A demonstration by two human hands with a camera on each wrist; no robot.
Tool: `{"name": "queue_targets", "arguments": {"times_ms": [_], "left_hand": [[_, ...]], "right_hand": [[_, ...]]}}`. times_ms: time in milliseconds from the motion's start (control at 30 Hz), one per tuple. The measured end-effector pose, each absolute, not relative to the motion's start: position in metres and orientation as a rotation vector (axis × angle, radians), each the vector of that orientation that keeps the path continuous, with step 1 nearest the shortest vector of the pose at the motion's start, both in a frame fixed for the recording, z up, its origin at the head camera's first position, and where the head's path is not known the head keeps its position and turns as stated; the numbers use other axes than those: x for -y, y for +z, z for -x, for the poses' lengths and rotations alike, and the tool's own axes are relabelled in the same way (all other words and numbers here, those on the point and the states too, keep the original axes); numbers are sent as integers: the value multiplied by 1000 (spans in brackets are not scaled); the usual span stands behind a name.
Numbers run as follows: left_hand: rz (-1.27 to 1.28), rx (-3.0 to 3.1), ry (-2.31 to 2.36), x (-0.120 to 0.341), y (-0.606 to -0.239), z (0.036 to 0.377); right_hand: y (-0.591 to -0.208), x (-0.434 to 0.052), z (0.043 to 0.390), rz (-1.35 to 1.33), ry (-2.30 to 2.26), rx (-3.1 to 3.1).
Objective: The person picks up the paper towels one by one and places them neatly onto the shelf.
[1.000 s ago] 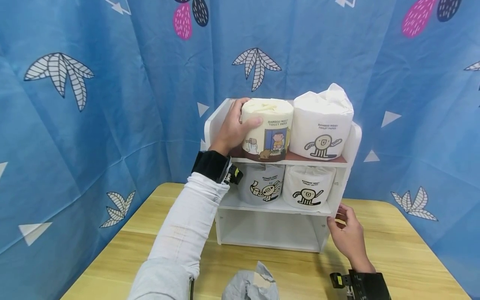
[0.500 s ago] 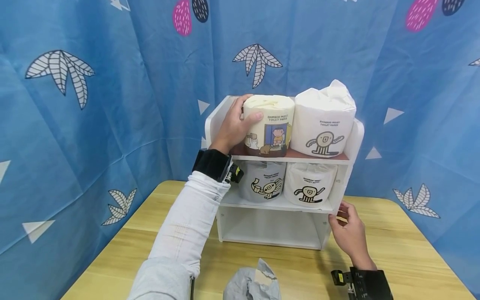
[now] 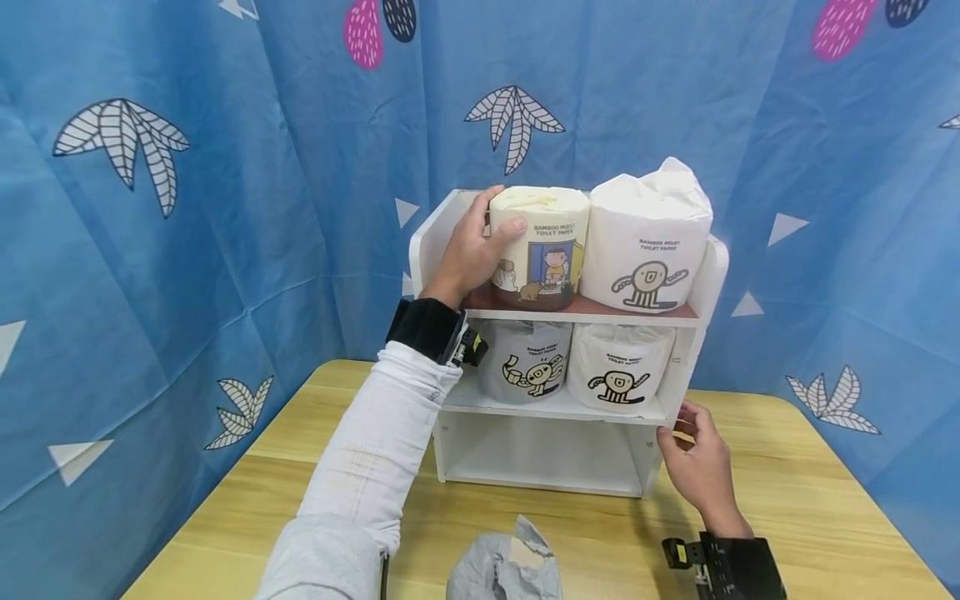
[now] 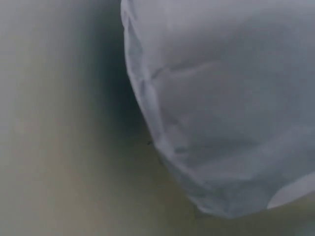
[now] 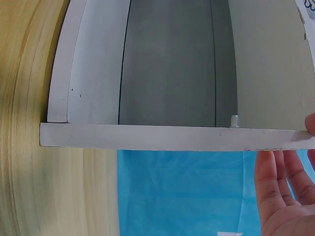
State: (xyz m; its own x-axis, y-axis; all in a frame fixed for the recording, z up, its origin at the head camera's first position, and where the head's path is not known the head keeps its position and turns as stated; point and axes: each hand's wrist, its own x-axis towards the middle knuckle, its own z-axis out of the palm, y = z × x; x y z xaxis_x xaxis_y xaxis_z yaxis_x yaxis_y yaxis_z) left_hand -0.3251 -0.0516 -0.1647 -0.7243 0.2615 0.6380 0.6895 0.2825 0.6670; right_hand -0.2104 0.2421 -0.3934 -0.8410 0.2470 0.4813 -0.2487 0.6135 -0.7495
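Observation:
My left hand [image 3: 468,250] grips a cream toilet roll [image 3: 542,250] with a cartoon label, standing upright at the left of the top level of a small white shelf unit [image 3: 686,367]. A white-wrapped roll [image 3: 647,242] stands right beside it. The left wrist view is filled by a blurred white wrapped roll [image 4: 221,108]. My right hand [image 3: 693,462] holds the unit's right side panel [image 5: 172,136] low down. Its fingers [image 5: 280,187] lie along the outer face, and the thumb is at the front edge.
Two more wrapped rolls [image 3: 525,371] [image 3: 618,371] stand on the middle level; the bottom level holds nothing. A crumpled grey wrapper [image 3: 506,567] lies on the wooden table [image 3: 795,508] near me. A blue patterned curtain [image 3: 187,208] closes in the back and sides.
My left hand has eased the cream roll slightly right, closer to the white-wrapped roll. The right hand has stayed on the side panel.

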Motion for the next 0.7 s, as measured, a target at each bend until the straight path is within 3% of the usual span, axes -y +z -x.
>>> {"name": "queue_targets", "arguments": {"times_ms": [700], "left_hand": [[828,2216,-1393,53,-165,313]], "right_hand": [[-390,-243,206,-32,1227,2282]]}}
